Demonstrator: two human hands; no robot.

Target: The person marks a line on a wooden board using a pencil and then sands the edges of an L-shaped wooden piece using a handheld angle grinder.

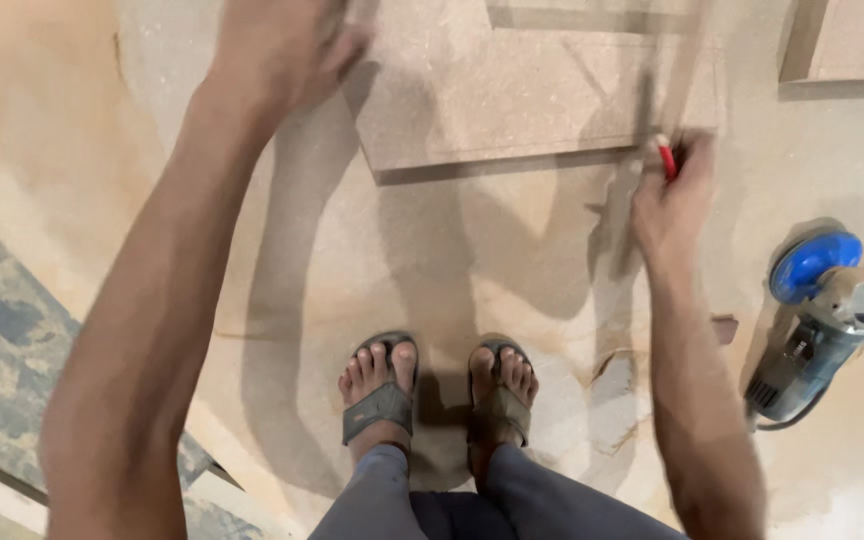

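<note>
Red-tipped tool (666,160) gripped in right hand (674,205), over board (512,100).

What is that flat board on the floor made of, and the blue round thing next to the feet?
The board looks like pressed wood fibre: pale brown, matte, speckled, no grain showing. The power tool seems to have a glossy blue plastic guard and a grey, dull metal-looking head, though dust makes it hard to be sure.
</note>
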